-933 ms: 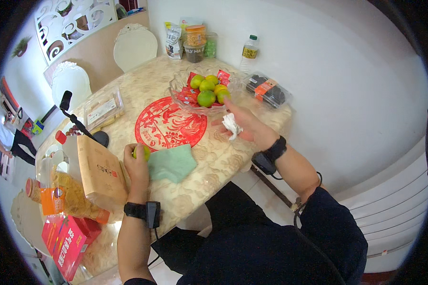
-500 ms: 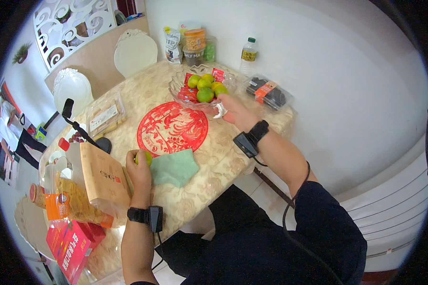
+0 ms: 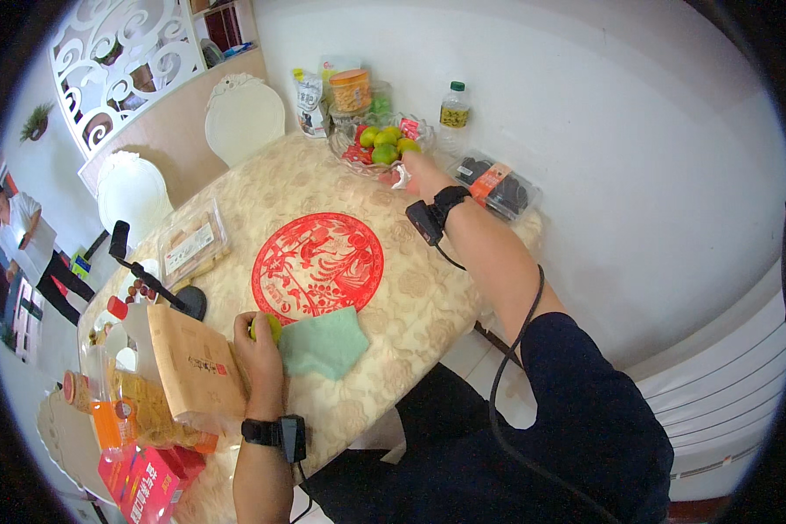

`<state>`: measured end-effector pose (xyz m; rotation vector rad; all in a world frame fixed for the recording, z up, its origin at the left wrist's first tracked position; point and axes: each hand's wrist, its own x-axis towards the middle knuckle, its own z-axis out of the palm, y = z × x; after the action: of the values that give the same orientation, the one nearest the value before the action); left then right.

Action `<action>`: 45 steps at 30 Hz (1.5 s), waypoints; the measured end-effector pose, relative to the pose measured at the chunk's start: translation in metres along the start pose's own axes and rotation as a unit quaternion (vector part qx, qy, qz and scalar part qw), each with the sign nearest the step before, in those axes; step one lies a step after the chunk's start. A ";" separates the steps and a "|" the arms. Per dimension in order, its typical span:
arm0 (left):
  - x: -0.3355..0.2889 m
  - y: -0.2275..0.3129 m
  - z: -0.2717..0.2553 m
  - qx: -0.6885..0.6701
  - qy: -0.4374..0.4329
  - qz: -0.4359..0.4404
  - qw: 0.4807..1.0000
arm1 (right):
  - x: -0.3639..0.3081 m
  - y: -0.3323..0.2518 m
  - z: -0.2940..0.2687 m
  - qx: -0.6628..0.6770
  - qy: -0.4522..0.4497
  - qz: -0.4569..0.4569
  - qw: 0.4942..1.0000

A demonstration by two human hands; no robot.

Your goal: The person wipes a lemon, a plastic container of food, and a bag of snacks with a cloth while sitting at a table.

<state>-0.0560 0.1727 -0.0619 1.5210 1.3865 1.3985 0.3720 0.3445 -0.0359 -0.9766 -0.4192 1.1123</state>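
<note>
My left hand is closed around a yellow-green citrus fruit, beside a pale green cloth lying on the table. Farther off, my right hand reaches to the near right rim of a clear glass bowl. Crumpled white tissue shows in its curled fingers, against the bowl; some of the fingertips are hidden. Several green citrus fruits and red packets lie in the bowl.
A paper bag, a clear snack container and a red box crowd the left. A black stand is behind them. Jars, a bottle and a dark-fruit pack line the wall. A person stands far left.
The glass bowl has slid away from me toward the jars, with my right hand following at its rim. My left hand keeps its grip on the fruit. The view has shifted slightly.
</note>
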 end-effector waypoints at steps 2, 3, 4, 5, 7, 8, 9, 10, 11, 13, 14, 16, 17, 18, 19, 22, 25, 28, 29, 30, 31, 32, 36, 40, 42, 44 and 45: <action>-0.003 0.000 -0.009 0.000 0.009 -0.011 1.000 | -0.001 0.004 0.006 0.023 -0.048 -0.001 0.999; -0.001 -0.001 -0.003 -0.016 0.000 -0.005 1.000 | 0.009 -0.006 -0.011 0.016 -0.052 -0.009 0.998; 0.002 -0.004 0.003 -0.031 -0.010 0.001 0.999 | 0.019 -0.019 -0.027 0.010 -0.057 -0.017 0.998; 0.003 -0.006 0.004 -0.038 -0.011 0.003 0.999 | 0.021 -0.021 -0.029 0.006 -0.069 -0.014 0.997; 0.003 -0.007 0.007 -0.040 -0.015 -0.011 0.999 | 0.022 -0.030 -0.037 -0.002 -0.059 -0.005 0.998; 0.003 -0.005 0.005 -0.037 -0.014 -0.019 0.999 | 0.017 -0.031 -0.033 -0.004 -0.056 0.004 0.998; 0.002 -0.001 0.004 -0.022 -0.015 -0.025 0.999 | 0.011 -0.031 -0.030 -0.004 -0.048 0.000 0.999; 0.001 0.005 0.003 -0.007 -0.019 -0.030 0.999 | 0.003 -0.031 -0.027 -0.005 -0.038 -0.006 0.999; 0.000 0.009 0.002 0.007 -0.021 -0.037 0.999 | -0.007 -0.033 -0.024 -0.008 -0.029 -0.011 1.000; 0.001 -0.002 -0.003 -0.017 -0.009 -0.045 0.999 | -0.027 -0.044 -0.018 -0.115 -0.077 -0.004 0.990; 0.002 -0.006 -0.003 -0.033 -0.006 -0.048 0.998 | -0.035 -0.054 -0.022 -0.169 -0.098 -0.004 0.981; 0.002 -0.001 0.003 -0.013 -0.013 -0.025 1.000 | -0.039 -0.094 -0.046 -0.509 0.032 -0.092 0.855; 0.001 -0.003 -0.005 -0.002 -0.008 -0.031 0.999 | -0.062 -0.113 -0.023 -0.603 0.045 -0.115 0.788; 0.000 -0.005 -0.004 -0.001 -0.015 -0.034 0.999 | -0.076 -0.138 -0.015 -0.642 0.091 -0.117 0.752; 0.000 -0.006 -0.002 -0.005 -0.016 -0.033 0.999 | -0.078 -0.157 -0.012 -0.676 0.137 -0.117 0.714; 0.002 -0.007 0.004 -0.014 -0.025 -0.032 0.999 | -0.057 -0.191 -0.027 -0.740 0.242 -0.353 0.519; 0.003 -0.007 0.002 -0.009 -0.030 -0.033 0.999 | -0.035 -0.214 -0.027 -0.782 0.211 -0.365 0.458; 0.004 -0.010 0.000 -0.015 -0.031 -0.019 0.999 | -0.016 -0.216 -0.029 -0.793 0.168 -0.321 0.490; 0.003 -0.009 -0.002 -0.009 -0.025 -0.017 1.000 | -0.012 -0.213 -0.025 -0.799 0.163 -0.298 0.495; 0.002 -0.008 -0.005 -0.002 -0.018 -0.016 1.000 | -0.008 -0.209 -0.021 -0.805 0.158 -0.276 0.501; 0.003 -0.007 -0.005 -0.006 -0.015 -0.024 1.000 | -0.005 -0.206 -0.017 -0.811 0.151 -0.253 0.505; 0.002 -0.009 -0.004 -0.011 -0.009 -0.035 0.999 | -0.001 -0.208 -0.017 -0.814 0.147 -0.277 0.488; 0.006 -0.009 0.009 -0.001 -0.004 0.021 1.000 | -0.013 -0.245 -0.033 -0.782 0.226 -0.353 0.462; 0.003 -0.016 0.005 0.001 0.022 0.015 1.000 | -0.080 -0.269 0.042 -0.762 0.202 -0.418 0.452; 0.004 -0.013 0.008 0.001 0.024 0.026 0.999 | -0.100 -0.269 0.071 -0.708 0.136 -0.527 0.449; 0.003 -0.013 0.006 -0.004 0.026 0.021 0.999 | -0.129 -0.233 0.116 -0.677 0.032 -0.424 0.602; 0.005 -0.014 0.006 -0.002 0.024 0.021 0.999 | -0.131 -0.211 0.130 -0.659 -0.014 -0.422 0.622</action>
<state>-0.0544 0.1814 -0.0747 1.5318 1.3861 1.4712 0.3402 0.2632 0.2304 -1.7013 -1.6602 -0.2810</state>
